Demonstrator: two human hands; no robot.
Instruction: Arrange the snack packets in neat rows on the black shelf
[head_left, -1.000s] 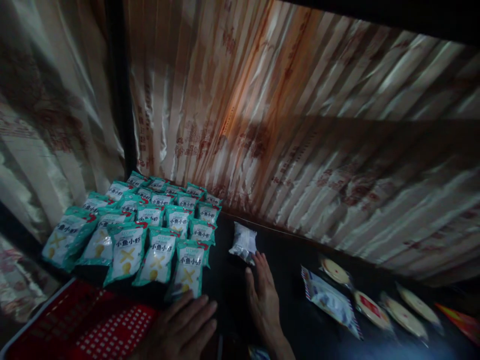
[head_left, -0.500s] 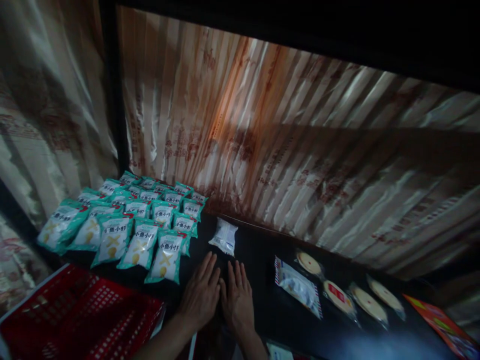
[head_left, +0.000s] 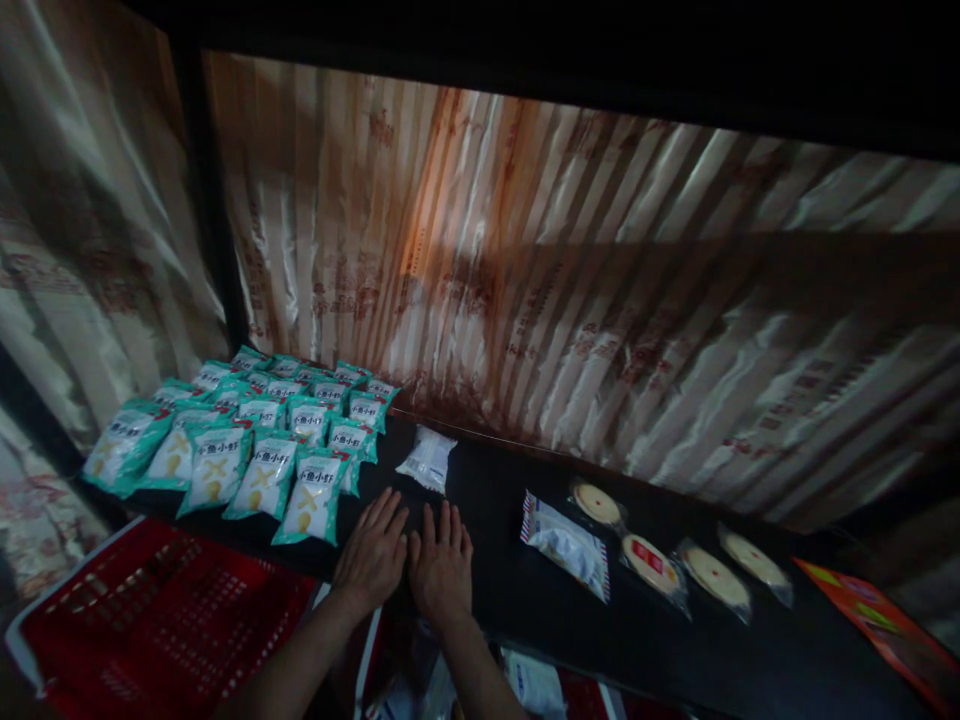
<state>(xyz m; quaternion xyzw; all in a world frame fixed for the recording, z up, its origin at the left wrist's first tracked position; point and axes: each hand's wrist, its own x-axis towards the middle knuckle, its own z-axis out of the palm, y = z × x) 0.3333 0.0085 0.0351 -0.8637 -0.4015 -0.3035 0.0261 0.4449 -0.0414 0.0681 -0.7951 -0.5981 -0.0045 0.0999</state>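
My left hand (head_left: pixel 370 556) lies palm down over the front of the black shelf (head_left: pixel 495 570), its fingers stretched out and holding nothing. Close beside it, my right hand (head_left: pixel 441 562) is flat too, fingers extended and pointing away from me. Just beyond the fingertips, apart from both hands, is a small white snack packet (head_left: pixel 427 459). To the left stand rows of teal-and-white snack bags (head_left: pixel 310 497), the nearest a little way from my left hand. Right of my right hand lies a white packet with striped ends (head_left: pixel 566 546).
Several round wrapped cakes (head_left: pixel 651 563) and an orange packet (head_left: pixel 874 625) lie toward the right. A red basket (head_left: pixel 161 620) is below the shelf at lower left. More white packets (head_left: pixel 534 684) show under the front edge. A hanging plastic sheet (head_left: pixel 465 280) closes the back.
The view has shifted slightly, so the shelf goods sit further left and more shows below the front edge. Both hands stay flat and close together, with the small white packet still beyond them.
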